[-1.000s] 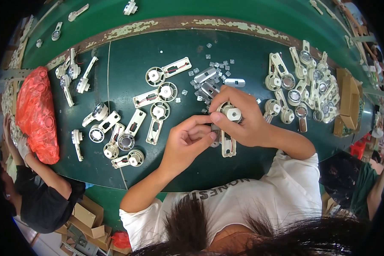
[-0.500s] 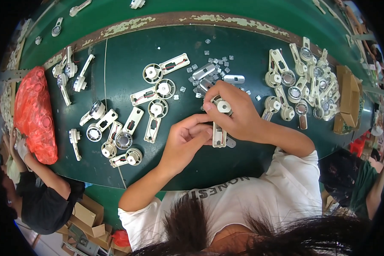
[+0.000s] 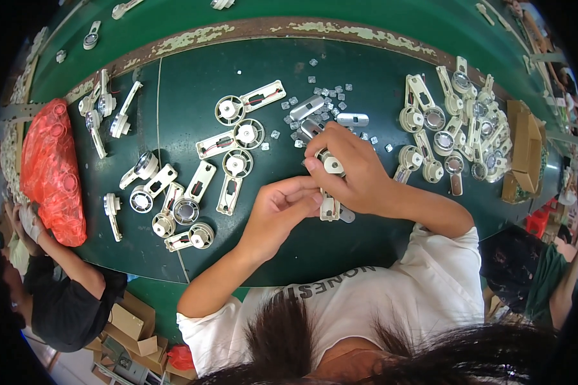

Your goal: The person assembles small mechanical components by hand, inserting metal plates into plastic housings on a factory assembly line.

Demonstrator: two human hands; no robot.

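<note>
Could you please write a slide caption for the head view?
Left hand and right hand together hold a white round-headed part at a green table.

Held between the hands: one white part (image 3: 329, 208). Open wheel parts (image 3: 248, 134), mid-table: three counted. Near left, round-headed parts (image 3: 202, 235): six. Far left, similar parts: at least four. Right heap (image 3: 433, 120): overlapped, over ten. Silver covers (image 3: 300, 113), far side: three; one more half-hidden under the held part. Clear pieces (image 3: 275, 134): dozens, uncounted. Red bag (image 3: 56, 173), left: one.
</note>
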